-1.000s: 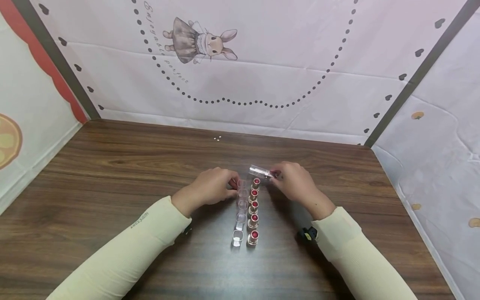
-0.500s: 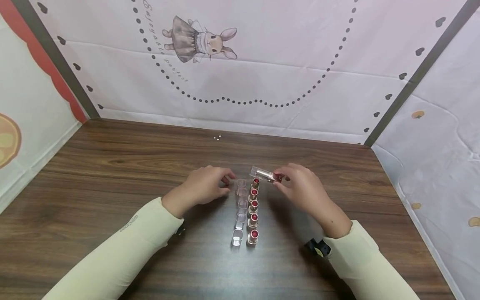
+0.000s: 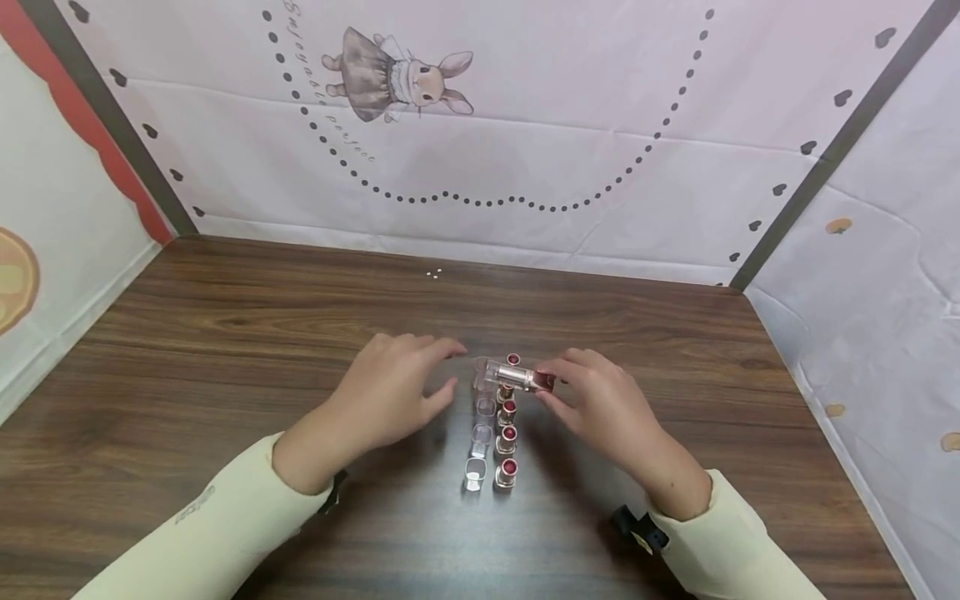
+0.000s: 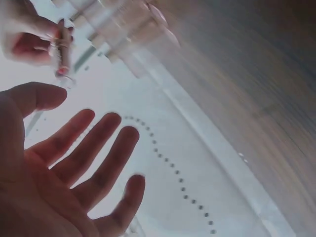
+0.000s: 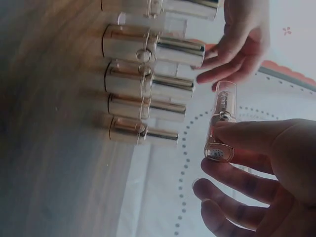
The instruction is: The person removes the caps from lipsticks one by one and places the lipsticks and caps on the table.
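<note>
My right hand (image 3: 603, 396) pinches the base end of a capped lipstick (image 3: 513, 377) between thumb and fingers. Its clear cap points left, and it is held sideways above the far end of two rows. In the right wrist view a small round label shows on the base of this lipstick (image 5: 220, 133). Below it, uncapped lipsticks (image 3: 507, 440) with red tips and gold tubes stand upright in a row. Clear caps (image 3: 475, 473) stand in a parallel row on their left. My left hand (image 3: 386, 387) hovers left of the caps, fingers spread, holding nothing.
A dark wood-grain table (image 3: 262, 333) lies beneath everything. Tiny white bits (image 3: 434, 273) lie near its back edge. A printed cloth (image 3: 570, 100) hangs behind the table, with further cloth at both sides.
The right hand has brought the capped lipstick nearer and slightly left, over the rows. The left hand has drawn away from the caps, its fingers opening.
</note>
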